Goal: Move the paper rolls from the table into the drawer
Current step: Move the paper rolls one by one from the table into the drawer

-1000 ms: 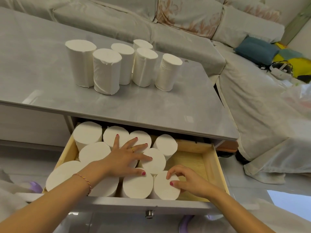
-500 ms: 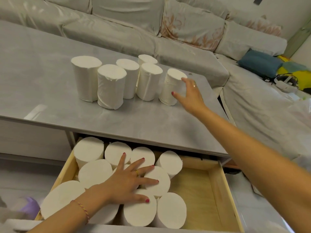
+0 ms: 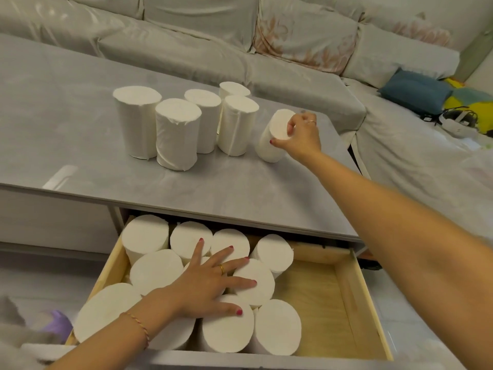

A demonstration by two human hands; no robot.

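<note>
The right hand [image 3: 301, 137] reaches across the grey table [image 3: 80, 161] and grips the top of the nearest paper roll [image 3: 272, 140], thumb on the near side of its rim and fingers curled over the far side. That roll leans, its top tipped toward the hand, its base at the table surface. It stands a little apart from the other rolls on the table [image 3: 184, 124], five of them, upright and clustered just to its left, some touching one another.

Below the table edge the wooden drawer [image 3: 357, 297] is pulled out. Its left and middle parts are packed with rolls in the drawer [image 3: 274, 327], standing on end, flat tops up and pressed close together; the right part shows bare wood. The left hand [image 3: 205, 284] lies flat on top of these rolls, fingers spread wide, palm down over the middle of the pack, touching several tops at once. It has a ring on one finger and a thin bracelet [image 3: 138, 327] at the wrist.

The two hands are well apart: one low in the drawer, one up on the table toward its right end. Behind the table runs a pale sofa [image 3: 186, 36].
</note>
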